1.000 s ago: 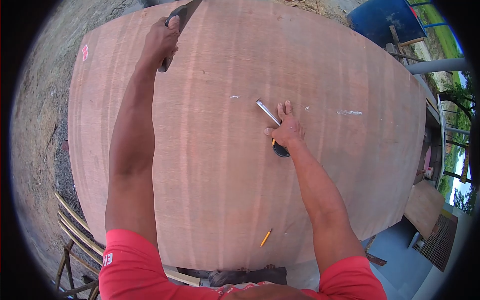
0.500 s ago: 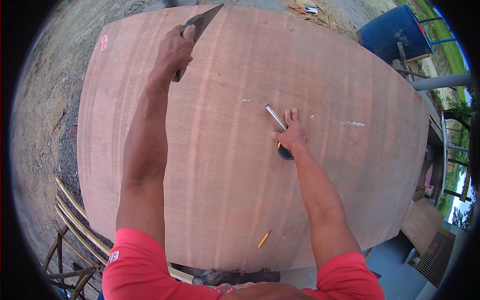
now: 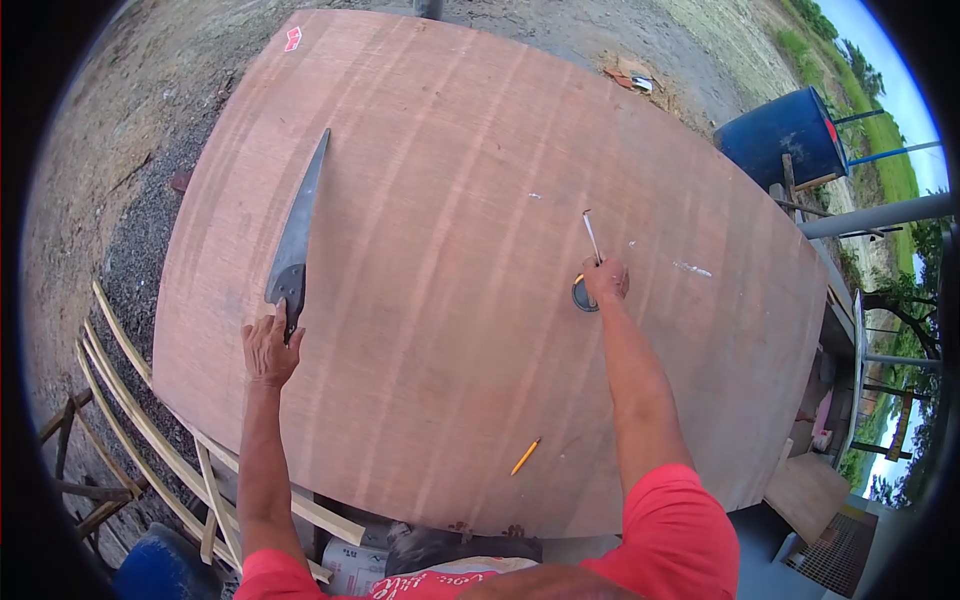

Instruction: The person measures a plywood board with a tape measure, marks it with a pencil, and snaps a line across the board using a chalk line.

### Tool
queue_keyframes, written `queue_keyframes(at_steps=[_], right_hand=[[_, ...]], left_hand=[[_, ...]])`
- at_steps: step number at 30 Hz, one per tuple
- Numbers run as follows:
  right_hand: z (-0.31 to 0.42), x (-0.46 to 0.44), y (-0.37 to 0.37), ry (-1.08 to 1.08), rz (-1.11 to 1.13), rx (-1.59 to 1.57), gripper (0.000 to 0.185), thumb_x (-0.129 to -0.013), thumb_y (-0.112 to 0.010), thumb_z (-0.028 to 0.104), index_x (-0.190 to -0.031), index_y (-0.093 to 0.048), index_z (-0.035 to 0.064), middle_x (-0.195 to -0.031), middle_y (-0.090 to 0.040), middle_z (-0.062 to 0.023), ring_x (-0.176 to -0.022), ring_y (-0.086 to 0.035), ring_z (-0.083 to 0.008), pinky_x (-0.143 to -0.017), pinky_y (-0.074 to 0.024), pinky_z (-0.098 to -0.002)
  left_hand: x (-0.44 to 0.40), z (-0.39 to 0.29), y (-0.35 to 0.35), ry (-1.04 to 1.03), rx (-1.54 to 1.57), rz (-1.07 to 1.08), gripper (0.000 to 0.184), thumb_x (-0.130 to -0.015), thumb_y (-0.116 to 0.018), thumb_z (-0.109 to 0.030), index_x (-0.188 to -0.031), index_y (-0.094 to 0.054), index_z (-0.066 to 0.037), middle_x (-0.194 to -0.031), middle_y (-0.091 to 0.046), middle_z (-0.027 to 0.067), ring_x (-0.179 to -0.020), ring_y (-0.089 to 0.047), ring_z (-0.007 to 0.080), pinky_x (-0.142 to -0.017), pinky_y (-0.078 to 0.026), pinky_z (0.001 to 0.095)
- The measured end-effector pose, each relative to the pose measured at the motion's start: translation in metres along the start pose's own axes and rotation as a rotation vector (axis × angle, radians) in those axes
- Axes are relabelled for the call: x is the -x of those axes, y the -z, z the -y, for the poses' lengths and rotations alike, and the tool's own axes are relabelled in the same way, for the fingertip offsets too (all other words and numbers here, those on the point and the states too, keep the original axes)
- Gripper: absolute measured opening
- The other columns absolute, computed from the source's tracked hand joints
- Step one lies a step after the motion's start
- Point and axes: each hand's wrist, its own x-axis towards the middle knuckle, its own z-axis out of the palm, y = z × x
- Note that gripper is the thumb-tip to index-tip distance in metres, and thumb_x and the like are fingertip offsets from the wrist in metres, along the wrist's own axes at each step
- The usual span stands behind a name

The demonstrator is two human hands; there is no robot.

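Note:
A handsaw (image 3: 296, 235) lies flat on a large reddish plywood sheet (image 3: 430, 300), its blade pointing away from me. My left hand (image 3: 268, 350) is at the near end of the saw's dark handle, fingers stretched and apart, fingertips touching the grip. Further right, my right hand (image 3: 608, 279) is closed at the tape measure (image 3: 583, 293), whose round dark case sits beside the palm. A short length of metal tape (image 3: 591, 235) sticks out beyond the fingers. Closer to my body lies a yellow pencil (image 3: 525, 456), touched by neither hand.
Long wooden strips (image 3: 150, 435) stand off the sheet's left edge. A blue drum (image 3: 782, 138) is beyond the far right edge, and another blue container (image 3: 165, 568) is at lower left. A smaller board (image 3: 808, 492) leans at lower right. Gravel (image 3: 150, 240) covers the ground left.
My left hand has brought the saw back from the far edge, laid it down on the left side and loosened its fingers. My right hand has closed at the tape measure. The view has turned.

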Motion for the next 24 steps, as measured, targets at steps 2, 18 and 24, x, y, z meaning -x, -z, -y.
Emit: queue_keyframes(at_steps=[2, 18, 24], right_hand=[[-0.019, 0.03, -0.007, 0.119, -0.18, 0.026, 0.033, -0.083, -0.061, 0.034, -0.09, -0.07, 0.0038, -0.085, -0.07, -0.0168, -0.082, -0.067, -0.0357, -0.076, -0.0524, -0.0445], [-0.001, 0.37, 0.033, 0.045, 0.243, -1.303, 0.026, -0.099, -0.051, 0.02, -0.098, -0.065, -0.0021, -0.105, -0.061, -0.0097, -0.098, -0.058, -0.0124, -0.088, -0.0457, -0.0287], [-0.115, 0.392, 0.021, -0.112, 0.282, -1.307, 0.026, -0.098, -0.052, 0.027, -0.109, -0.061, 0.0066, -0.092, -0.057, 0.0014, -0.082, -0.052, -0.0098, -0.074, -0.0434, -0.028]], left_hand=[[0.015, 0.018, -0.013, -0.006, 0.016, 0.089, 0.063, -0.079, -0.073, -0.03, -0.134, -0.05, -0.01, -0.095, -0.062, 0.0129, -0.09, -0.058, 0.0296, -0.079, -0.039, 0.0433], [0.107, -0.268, 0.09, -0.032, 1.539, 1.137, 0.084, -0.075, -0.07, -0.032, -0.145, -0.032, -0.007, -0.112, -0.056, 0.0078, -0.096, -0.054, 0.0147, -0.081, -0.048, 0.0291], [0.148, -0.281, 0.091, -0.219, 1.2, 1.218, 0.068, -0.077, -0.07, -0.031, -0.137, -0.045, -0.009, -0.107, -0.062, 0.0114, -0.098, -0.057, 0.0188, -0.086, -0.046, 0.0327]])
